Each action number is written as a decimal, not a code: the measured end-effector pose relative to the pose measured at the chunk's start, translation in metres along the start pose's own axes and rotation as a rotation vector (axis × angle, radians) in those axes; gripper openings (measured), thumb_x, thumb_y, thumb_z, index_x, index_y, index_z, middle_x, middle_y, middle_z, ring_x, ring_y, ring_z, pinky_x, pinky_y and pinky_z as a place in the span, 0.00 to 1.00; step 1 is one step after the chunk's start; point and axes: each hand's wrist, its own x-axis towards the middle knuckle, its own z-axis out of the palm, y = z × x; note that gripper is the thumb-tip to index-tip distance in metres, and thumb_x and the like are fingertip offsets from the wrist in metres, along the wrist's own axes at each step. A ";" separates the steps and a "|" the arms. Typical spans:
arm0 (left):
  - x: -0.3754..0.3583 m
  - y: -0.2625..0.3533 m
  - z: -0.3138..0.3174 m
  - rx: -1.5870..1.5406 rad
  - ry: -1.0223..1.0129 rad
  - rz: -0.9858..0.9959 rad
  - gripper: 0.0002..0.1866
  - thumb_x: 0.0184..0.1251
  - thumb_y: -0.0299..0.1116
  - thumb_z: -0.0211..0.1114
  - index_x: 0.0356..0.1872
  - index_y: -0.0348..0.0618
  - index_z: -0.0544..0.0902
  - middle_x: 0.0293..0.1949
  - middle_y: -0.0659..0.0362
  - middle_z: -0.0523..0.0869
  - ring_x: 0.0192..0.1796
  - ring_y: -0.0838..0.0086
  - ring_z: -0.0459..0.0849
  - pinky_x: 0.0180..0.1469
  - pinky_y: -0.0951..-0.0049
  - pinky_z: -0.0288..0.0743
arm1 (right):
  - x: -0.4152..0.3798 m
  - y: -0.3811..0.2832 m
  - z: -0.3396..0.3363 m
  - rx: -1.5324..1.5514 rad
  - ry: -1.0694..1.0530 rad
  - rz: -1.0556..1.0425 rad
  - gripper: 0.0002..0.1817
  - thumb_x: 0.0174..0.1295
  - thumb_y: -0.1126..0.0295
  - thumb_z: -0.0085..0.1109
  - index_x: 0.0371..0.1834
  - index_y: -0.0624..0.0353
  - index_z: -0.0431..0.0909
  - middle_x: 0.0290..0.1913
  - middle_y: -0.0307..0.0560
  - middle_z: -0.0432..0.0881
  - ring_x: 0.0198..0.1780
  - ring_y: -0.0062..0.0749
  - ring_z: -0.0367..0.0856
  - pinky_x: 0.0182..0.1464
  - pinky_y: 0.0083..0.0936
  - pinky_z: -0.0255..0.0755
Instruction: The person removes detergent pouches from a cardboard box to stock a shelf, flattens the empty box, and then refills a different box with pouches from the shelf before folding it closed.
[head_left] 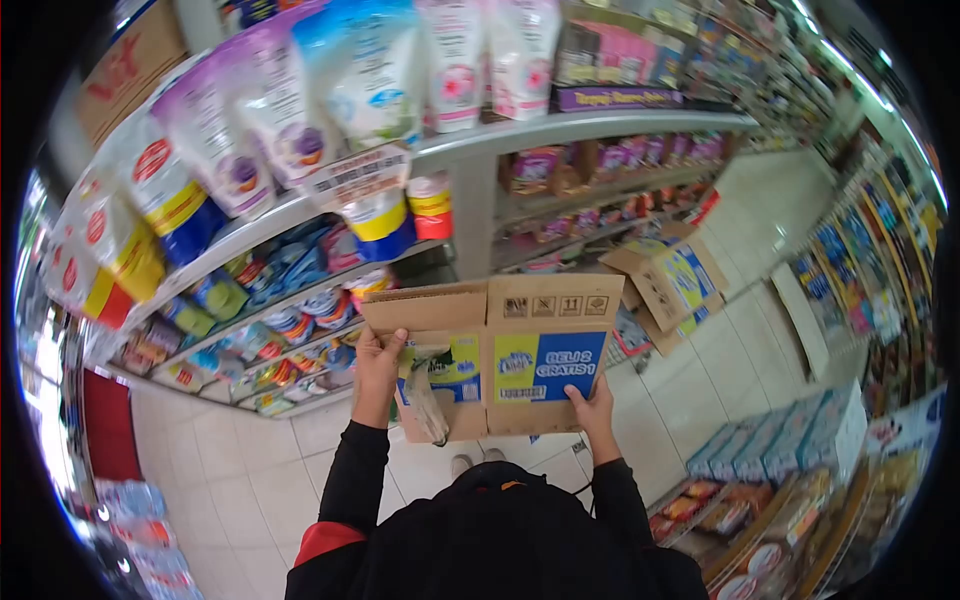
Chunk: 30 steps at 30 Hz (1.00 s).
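A flattened cardboard box with blue and yellow-green printed panels is held up in front of my body. My left hand grips its left edge, the thumb lying on the front face. On the right edge, my right hand is closed round the board with its thumb over the blue panel marked "BELI 2 GRATIS 1". A torn, peeled strip hangs from the left panel. The fingers behind the cardboard are hidden.
Refill pouches line the top shelf ahead, over lower shelves of packets. An open carton stands beyond the box to the right. Blue-and-white packs and a snack rack are at lower right. Tiled floor lies below.
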 end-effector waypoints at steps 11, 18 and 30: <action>0.029 0.011 0.124 0.131 -0.421 0.174 0.25 0.51 0.27 0.61 0.52 0.40 0.62 0.46 0.57 0.71 0.47 0.75 0.69 0.50 0.76 0.62 | 0.028 0.029 -0.090 0.413 0.362 -0.060 0.20 0.50 0.80 0.54 0.47 0.65 0.64 0.45 0.45 0.71 0.46 0.28 0.69 0.50 0.23 0.61; 0.032 -0.050 0.154 0.104 -0.269 -0.124 0.28 0.52 0.28 0.59 0.55 0.43 0.59 0.46 0.56 0.70 0.48 0.75 0.67 0.50 0.75 0.61 | 0.148 0.051 -0.212 0.691 0.594 -0.028 0.17 0.54 0.74 0.53 0.47 0.64 0.63 0.45 0.47 0.72 0.45 0.31 0.70 0.50 0.27 0.62; -0.021 -0.114 0.131 0.333 0.094 -0.596 0.19 0.49 0.30 0.55 0.47 0.49 0.70 0.41 0.65 0.74 0.40 0.81 0.70 0.38 0.75 0.61 | 0.316 0.170 -0.232 0.494 0.692 0.398 0.17 0.52 0.74 0.54 0.44 0.69 0.65 0.42 0.50 0.73 0.40 0.35 0.73 0.43 0.28 0.67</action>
